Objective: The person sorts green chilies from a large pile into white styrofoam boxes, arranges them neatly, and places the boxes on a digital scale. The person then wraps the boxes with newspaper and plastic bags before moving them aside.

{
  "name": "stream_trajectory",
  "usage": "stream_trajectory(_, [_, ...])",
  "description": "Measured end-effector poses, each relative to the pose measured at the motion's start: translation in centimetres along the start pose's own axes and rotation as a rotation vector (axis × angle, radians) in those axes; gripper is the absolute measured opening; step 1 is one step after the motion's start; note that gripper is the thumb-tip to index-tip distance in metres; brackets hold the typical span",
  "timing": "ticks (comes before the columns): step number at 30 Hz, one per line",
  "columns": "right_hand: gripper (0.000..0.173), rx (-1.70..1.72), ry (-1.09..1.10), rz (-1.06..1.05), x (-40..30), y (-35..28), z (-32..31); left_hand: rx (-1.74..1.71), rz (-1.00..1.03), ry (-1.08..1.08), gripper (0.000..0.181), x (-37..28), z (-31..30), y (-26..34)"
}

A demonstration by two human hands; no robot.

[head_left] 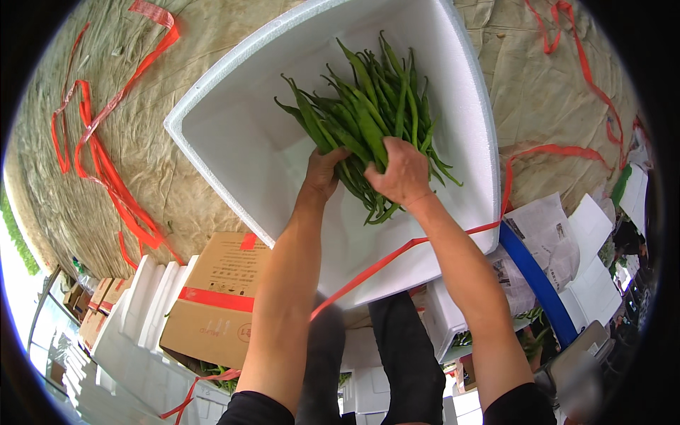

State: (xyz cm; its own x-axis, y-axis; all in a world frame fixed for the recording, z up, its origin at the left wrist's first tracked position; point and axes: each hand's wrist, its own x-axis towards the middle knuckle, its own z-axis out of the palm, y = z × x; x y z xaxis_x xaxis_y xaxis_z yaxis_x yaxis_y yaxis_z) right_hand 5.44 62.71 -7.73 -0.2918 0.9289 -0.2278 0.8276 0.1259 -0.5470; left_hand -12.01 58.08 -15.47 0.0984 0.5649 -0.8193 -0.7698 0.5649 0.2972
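A large bundle of long green chili peppers (366, 111) lies between my hands inside a white styrofoam box (234, 122). My left hand (324, 172) grips the bundle's left side, its thumb over the peppers. From the right, my right hand (401, 170) clasps the same bundle, thumb and fingers around several peppers. The pepper tips fan out towards the far side of the box, and some hang below my hands. A red plastic strap (366, 268) runs across the near side of the box, by my right forearm. The undersides of both hands are hidden.
A cardboard box (212, 324) with red tape stands at the lower left beside white styrofoam pieces (154, 297). Red straps (114, 186) lie on the crumpled ground sheet (212, 32). At the right are newspaper sheets (547, 239), a blue band (536, 281) and another styrofoam box (441, 313).
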Motion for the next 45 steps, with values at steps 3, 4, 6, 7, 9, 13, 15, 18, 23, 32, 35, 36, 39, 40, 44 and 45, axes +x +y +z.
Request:
stream_trajectory(3, [0.049,-0.131,-0.035,0.079,1.1,-1.8,0.7,0.037,-0.045,-0.127,0.053,0.1,0.2,0.8])
stream_trajectory(4, [0.050,-0.174,-0.077,0.123,1.4,-2.4,0.6,0.031,-0.056,-0.158,0.054,-0.2,0.5,1.1])
stream_trajectory(6, [0.047,-0.131,-0.046,0.170,1.8,-3.2,0.1,0.092,-0.051,-0.146,0.056,-1.1,1.2,1.8])
stream_trajectory(7, [0.047,-0.126,-0.026,0.182,2.1,-3.7,-0.4,0.132,-0.029,-0.147,0.057,-1.7,1.4,2.1])
stream_trajectory(9, [0.058,-0.050,-0.023,0.208,1.9,-4.7,-1.6,0.181,0.010,-0.195,0.059,-3.5,1.3,2.7])
stream_trajectory(13, [0.080,0.310,0.171,-0.082,-1.4,-4.6,-2.9,0.386,0.106,-0.259,0.062,-9.3,4.1,4.4])
stream_trajectory(15, [0.072,0.438,0.173,-0.134,-2.5,-6.1,-5.0,0.732,0.259,-0.245,0.060,-12.8,4.5,5.6])
stream_trajectory(18, [0.065,0.587,0.110,-0.130,-5.0,-8.9,-8.4,0.995,0.466,-0.306,0.052,-17.5,5.8,7.5])
stream_trajectory(23, [0.062,0.614,0.038,0.065,-6.8,-15.1,-17.3,0.705,0.282,-0.234,0.059,-26.7,14.1,12.5])
stream_trajectory(32, [0.049,0.885,0.009,0.068,-2.8,-24.8,-36.3,0.383,0.099,-0.410,0.051,-35.7,26.2,23.2])
stream_trajectory(35, [0.041,0.735,-0.144,0.175,-3.7,-28.4,-43.0,0.312,-0.070,-0.443,0.037,-38.9,29.5,26.5])
stream_trajectory(36, [0.040,0.806,-0.175,0.189,-4.0,-29.6,-44.9,0.297,-0.133,-0.444,0.033,-40.4,30.3,27.3])
stream_trajectory(39, [0.037,1.137,-0.253,0.464,-5.6,-31.5,-48.4,0.215,-0.230,-0.380,0.024,-46.3,34.8,28.8])
stream_trajectory(40, [0.037,1.267,-0.279,0.564,-6.1,-32.9,-49.6,0.192,-0.255,-0.359,0.024,-47.9,35.6,29.2])
stream_trajectory(44, [0.039,1.441,-0.300,0.727,-10.4,-36.7,-51.9,0.102,-0.247,-0.402,0.030,-54.4,36.0,26.5])
stream_trajectory(45, [0.040,1.411,-0.275,0.724,-11.6,-37.3,-51.8,0.048,-0.198,-0.405,0.035,-55.5,35.4,25.5])
